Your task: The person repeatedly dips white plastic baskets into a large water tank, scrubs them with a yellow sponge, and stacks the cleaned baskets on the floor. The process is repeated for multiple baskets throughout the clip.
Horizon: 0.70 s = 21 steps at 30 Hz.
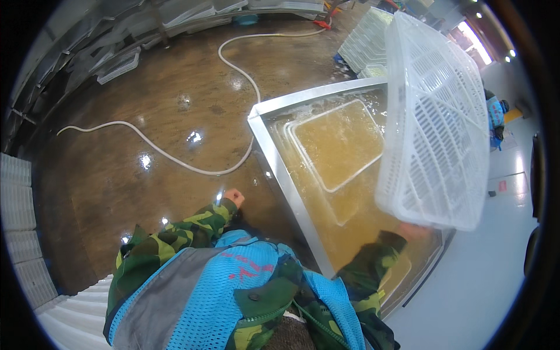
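Observation:
My left hand (234, 197), its fingers curled with nothing visible in them, hangs above the wet brown floor, left of a metal-rimmed tub (276, 160). My right hand (413, 229) grips the lower edge of a white slotted plastic crate (434, 128), raised upright over the tub's right part, and its fingers are partly hidden by it. In the tub, cloudy yellowish water covers submerged rectangular trays (326, 188).
A pale hose (175, 160) snakes across the floor (99, 186). Stacked white crates stand at left (17, 204) and near my lower left (70, 318). More crates (361, 46) are behind the tub. At right, a person in blue (496, 116) is beside a white surface (478, 280).

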Tool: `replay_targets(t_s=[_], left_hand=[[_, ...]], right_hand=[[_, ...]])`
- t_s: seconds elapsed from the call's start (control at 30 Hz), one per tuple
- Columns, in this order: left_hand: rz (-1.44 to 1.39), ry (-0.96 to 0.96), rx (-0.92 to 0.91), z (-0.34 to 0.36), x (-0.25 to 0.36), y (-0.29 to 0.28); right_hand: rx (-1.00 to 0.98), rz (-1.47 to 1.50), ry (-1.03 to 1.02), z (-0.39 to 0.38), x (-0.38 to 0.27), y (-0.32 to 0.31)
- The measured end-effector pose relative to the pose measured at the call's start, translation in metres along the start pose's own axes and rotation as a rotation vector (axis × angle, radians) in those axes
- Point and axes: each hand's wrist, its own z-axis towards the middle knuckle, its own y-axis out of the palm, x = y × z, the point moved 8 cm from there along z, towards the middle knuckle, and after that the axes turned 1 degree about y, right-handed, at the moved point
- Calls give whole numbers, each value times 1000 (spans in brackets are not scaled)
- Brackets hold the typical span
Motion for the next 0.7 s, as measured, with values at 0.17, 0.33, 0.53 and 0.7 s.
replay_targets(t_s=[0.17, 0.33, 0.53, 0.7], left_hand=[[34, -106, 235, -2, -89, -67], [43, -159, 295, -2, -105, -72], [-30, -242, 311, -8, -81, -79], [-59, -14, 442, -19, -78, -84]], right_hand=[[-118, 398, 418, -139, 122, 130], [-54, 581, 791, -180, 192, 140], [-331, 516, 583, -110, 38, 222], [-447, 629, 307, -60, -69, 258]])
